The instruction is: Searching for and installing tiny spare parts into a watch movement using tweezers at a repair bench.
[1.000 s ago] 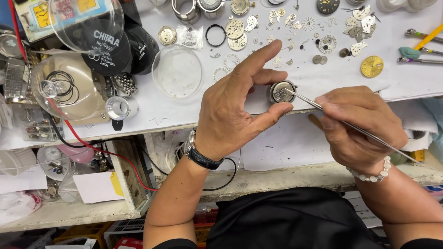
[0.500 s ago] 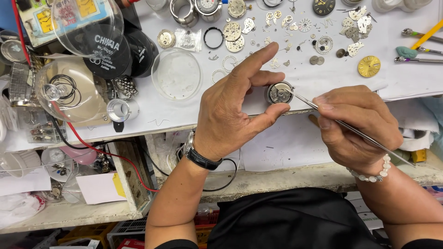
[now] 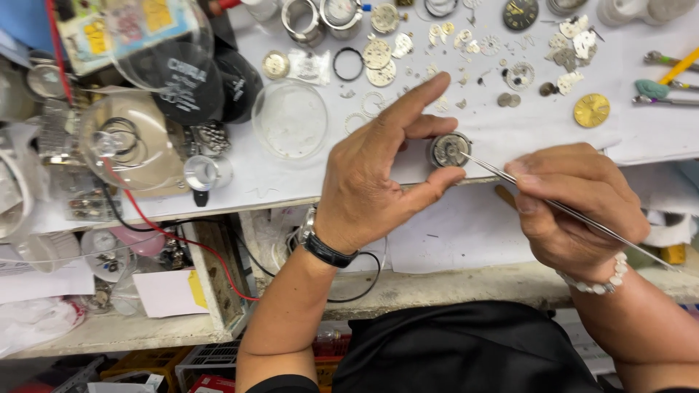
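My left hand (image 3: 378, 178) pinches a small round watch movement (image 3: 448, 149) between thumb and middle finger, with the index finger raised above it. A dark wristwatch sits on that wrist. My right hand (image 3: 571, 207) grips long thin metal tweezers (image 3: 561, 207). Their tips touch the right side of the movement. A pale bead bracelet circles my right wrist. Both hands hover at the front edge of the white work surface (image 3: 510, 135).
Loose gears, plates and several watch dials lie scattered at the back, among them a gold dial (image 3: 591, 110). A clear round dish (image 3: 290, 120) sits left of my hands. A glass dome (image 3: 131, 142), red wire (image 3: 156, 225) and tools (image 3: 666, 84) crowd the sides.
My hands hold almost still. The movement and tweezer tips stay together, shifting very slightly in view as the head camera moves.
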